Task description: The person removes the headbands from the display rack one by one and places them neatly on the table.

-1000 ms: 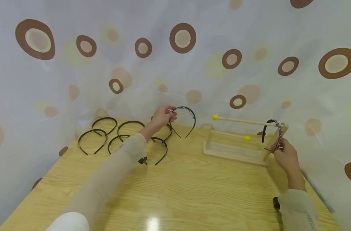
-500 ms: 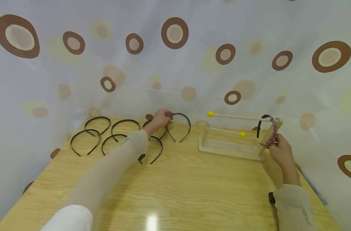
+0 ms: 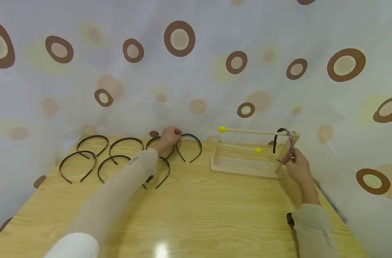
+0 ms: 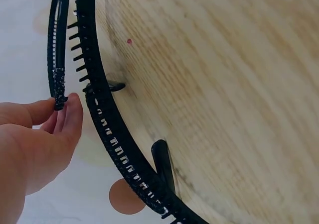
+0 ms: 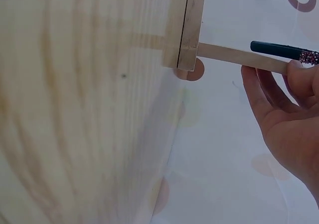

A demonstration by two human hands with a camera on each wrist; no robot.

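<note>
My left hand (image 3: 170, 138) pinches the side of a black toothed headband (image 3: 196, 137), whose open ends point down toward the tabletop at the back of the table. In the left wrist view, thumb and fingertips meet at a dark headband (image 4: 59, 74), with a larger toothed headband (image 4: 112, 119) nearer the camera. Over the upper rod of a wooden rack (image 3: 244, 165) hangs a headband with pink glitter (image 3: 291, 145). My right hand (image 3: 298, 166) grips its lower end beside the rack's upright; in the right wrist view the fingers also touch the wood (image 5: 224, 54).
Several black headbands, among them one headband (image 3: 78, 154) at the far left, lie in two rows on the wooden table (image 3: 196, 215). The rack's rods end in yellow balls (image 3: 222, 129). A patterned curtain (image 3: 208, 79) closes off the back and sides.
My left hand has lowered the black toothed headband toward the table and a little left. The right hand stays at the glitter headband on the rack. The head view has turned right.
</note>
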